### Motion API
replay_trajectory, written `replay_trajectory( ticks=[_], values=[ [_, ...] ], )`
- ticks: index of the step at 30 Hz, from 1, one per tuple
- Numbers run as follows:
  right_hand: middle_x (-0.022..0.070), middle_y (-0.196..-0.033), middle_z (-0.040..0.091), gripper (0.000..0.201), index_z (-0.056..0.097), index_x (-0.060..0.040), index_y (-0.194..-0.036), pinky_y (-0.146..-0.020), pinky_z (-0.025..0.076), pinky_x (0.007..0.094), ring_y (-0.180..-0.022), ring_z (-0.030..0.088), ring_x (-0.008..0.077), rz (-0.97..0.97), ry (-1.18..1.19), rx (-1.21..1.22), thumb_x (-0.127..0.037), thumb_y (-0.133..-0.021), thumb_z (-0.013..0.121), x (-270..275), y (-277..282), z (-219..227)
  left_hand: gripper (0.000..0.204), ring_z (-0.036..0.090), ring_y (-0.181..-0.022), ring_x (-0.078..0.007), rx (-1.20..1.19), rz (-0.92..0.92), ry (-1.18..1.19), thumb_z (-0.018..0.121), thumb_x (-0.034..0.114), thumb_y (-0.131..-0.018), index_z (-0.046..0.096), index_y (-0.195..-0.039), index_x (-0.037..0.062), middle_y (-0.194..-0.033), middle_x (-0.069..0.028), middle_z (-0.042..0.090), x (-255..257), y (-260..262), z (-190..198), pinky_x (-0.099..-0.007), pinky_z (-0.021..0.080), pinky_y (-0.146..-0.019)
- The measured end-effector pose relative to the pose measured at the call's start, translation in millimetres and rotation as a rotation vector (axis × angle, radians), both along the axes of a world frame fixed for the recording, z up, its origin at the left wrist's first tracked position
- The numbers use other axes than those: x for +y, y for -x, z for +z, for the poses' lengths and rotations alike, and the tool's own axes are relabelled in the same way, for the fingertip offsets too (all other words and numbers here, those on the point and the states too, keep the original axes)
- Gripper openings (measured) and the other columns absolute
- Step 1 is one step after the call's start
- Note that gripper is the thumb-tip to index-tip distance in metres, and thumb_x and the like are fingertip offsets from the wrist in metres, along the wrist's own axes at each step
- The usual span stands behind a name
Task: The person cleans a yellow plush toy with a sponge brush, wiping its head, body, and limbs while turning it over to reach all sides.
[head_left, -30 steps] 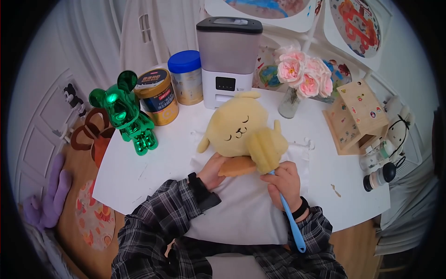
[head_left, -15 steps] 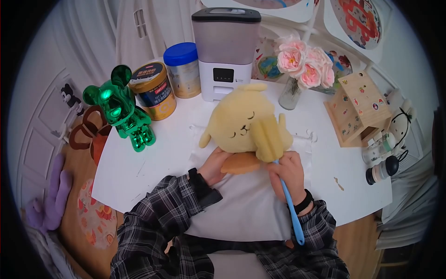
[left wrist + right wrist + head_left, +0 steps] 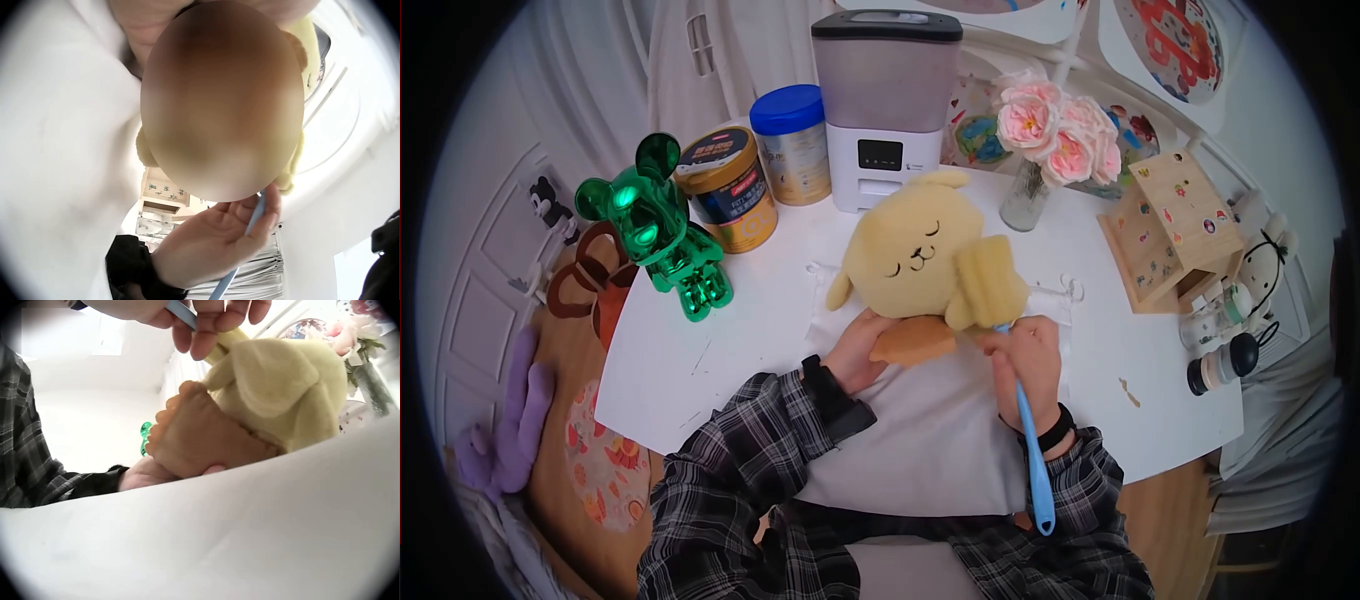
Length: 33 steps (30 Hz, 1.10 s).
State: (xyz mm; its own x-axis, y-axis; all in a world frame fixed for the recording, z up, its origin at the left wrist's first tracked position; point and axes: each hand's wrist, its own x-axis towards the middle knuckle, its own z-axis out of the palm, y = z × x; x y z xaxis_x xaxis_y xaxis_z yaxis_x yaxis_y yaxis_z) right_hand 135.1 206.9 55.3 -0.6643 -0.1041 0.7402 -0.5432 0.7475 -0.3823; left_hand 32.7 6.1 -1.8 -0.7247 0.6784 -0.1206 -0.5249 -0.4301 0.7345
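Note:
A pale yellow plush dog (image 3: 910, 250) with a sleepy stitched face leans back over the white cloth. My left hand (image 3: 855, 352) grips the plush low on its left side, at the orange-brown lower part (image 3: 912, 342). In the right wrist view, this brown part (image 3: 200, 437) has a scalloped edge, and left-hand fingers (image 3: 215, 469) show under it. My right hand (image 3: 1028, 365) holds the blue handle (image 3: 1035, 470) of a sponge brush. Its yellow sponge head (image 3: 990, 285) overlaps the plush's right side. A blurred oval hides much of the left wrist view.
A white cloth (image 3: 920, 450) covers the table's front. Behind stand a green shiny bear figure (image 3: 650, 235), two cans (image 3: 735, 190), a food dispenser (image 3: 885, 110) and a vase of pink flowers (image 3: 1025, 200). A wooden house (image 3: 1175, 235) and small bottles (image 3: 1225, 365) stand at right.
The sponge head has moved right and away from my body, from the plush's lower front to its right side. My right hand shifted slightly right with it. The left hand keeps its grip.

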Motion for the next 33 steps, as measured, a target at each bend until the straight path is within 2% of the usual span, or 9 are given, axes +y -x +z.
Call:
replay_trajectory(
  ticks=[5,8,11,17,20,22,25,28,33],
  values=[
    [0.0038,-0.075,0.059,0.024,0.067,-0.0053,-0.089,-0.075,0.04,0.0344,-0.078,0.05,0.0252,-0.16,0.107,0.055,0.006,-0.071,0.055,2.8,-1.0,1.1,0.038,0.06,-0.106,-0.0215,0.031,-0.082,0.026,0.046,0.019,-0.097,0.044,-0.129,0.0013,-0.125,-0.0119,0.055,-2.3,2.2,2.7,-0.0344,0.052,-0.084],
    [0.0085,-0.074,0.059,0.019,0.064,-0.0022,-0.086,-0.072,0.041,0.0333,-0.079,0.048,0.0249,0.041,-0.049,0.219,0.002,-0.08,0.046,-4.0,-5.3,2.9,0.038,0.061,-0.104,-0.022,0.038,-0.086,0.009,0.046,0.019,-0.097,0.044,-0.13,0.0012,-0.124,-0.0124,0.056,-2.0,2.0,2.1,-0.0347,0.053,-0.083],
    [0.006,-0.083,0.06,0.019,0.066,-0.0034,-0.087,-0.073,0.041,0.0345,-0.078,0.05,0.0257,0.062,-0.143,0.111,0.003,-0.073,0.056,-5.0,0.6,-0.5,0.038,0.062,-0.103,-0.022,0.009,-0.062,0.017,0.047,0.019,-0.096,0.045,-0.13,0.0014,-0.123,-0.0124,0.057,-2.1,1.4,-2.1,-0.0348,0.053,-0.081],
    [0.0081,-0.081,0.059,0.016,0.065,-0.0039,-0.085,-0.072,0.042,0.0351,-0.079,0.051,0.0274,-0.201,0.128,0.044,0.002,-0.075,0.054,5.7,0.4,-0.3,0.036,0.06,-0.106,-0.0224,-0.009,-0.059,0.025,0.047,0.017,-0.096,0.045,-0.129,0.0011,-0.123,-0.0126,0.056,-3.7,2.1,-1.3,-0.0351,0.052,-0.085],
    [0.0067,-0.084,0.06,0.014,0.066,-0.0063,-0.084,-0.073,0.042,0.0352,-0.079,0.05,0.0262,0.0,-0.035,0.166,-0.004,-0.073,0.057,1.6,-7.7,-0.9,0.036,0.06,-0.107,-0.0224,-0.007,-0.086,0.059,0.046,0.016,-0.096,0.045,-0.129,0.0013,-0.123,-0.0126,0.056,-5.2,3.1,-2.5,-0.0356,0.052,-0.086],
    [0.005,-0.084,0.06,0.016,0.066,-0.0081,-0.085,-0.073,0.042,0.0346,-0.079,0.05,0.025,0.136,-0.143,0.201,-0.006,-0.07,0.059,-7.4,-4.2,-0.5,0.035,0.062,-0.101,-0.0222,-0.029,-0.028,0.016,0.045,0.015,-0.097,0.044,-0.129,0.0015,-0.121,-0.0127,0.057,-0.4,-0.5,-0.3,-0.0341,0.054,-0.076],
    [0.006,-0.081,0.059,0.017,0.066,-0.0076,-0.085,-0.072,0.042,0.0356,-0.078,0.05,0.0257,-0.024,-0.195,0.136,-0.005,-0.071,0.058,-1.5,4.3,-12.1,0.035,0.063,-0.098,-0.0217,-0.039,0.013,0.005,0.045,0.015,-0.097,0.044,-0.129,0.0008,-0.121,-0.0131,0.057,1.3,-2.4,4.6,-0.033,0.055,-0.072],
    [0.0067,-0.078,0.056,0.019,0.067,-0.0069,-0.085,-0.07,0.041,0.0365,-0.077,0.049,0.0264,-0.159,0.087,0.01,-0.003,-0.069,0.059,9.4,3.1,-4.7,0.036,0.063,-0.099,-0.0215,-0.021,0.019,0.011,0.045,0.016,-0.097,0.044,-0.128,-0.0004,-0.121,-0.0135,0.057,0.8,-1.5,5.3,-0.0329,0.055,-0.073],
    [0.008,-0.08,0.056,0.023,0.066,-0.0061,-0.086,-0.07,0.041,0.038,-0.078,0.05,0.0268,0.016,-0.05,0.17,-0.002,-0.064,0.063,-0.8,-7.8,0.8,0.035,0.062,-0.101,-0.0215,-0.016,-0.034,0.025,0.046,0.015,-0.096,0.045,-0.127,-0.0015,-0.121,-0.014,0.057,-0.4,-2.9,8.4,-0.0318,0.054,-0.078]
  ],
)
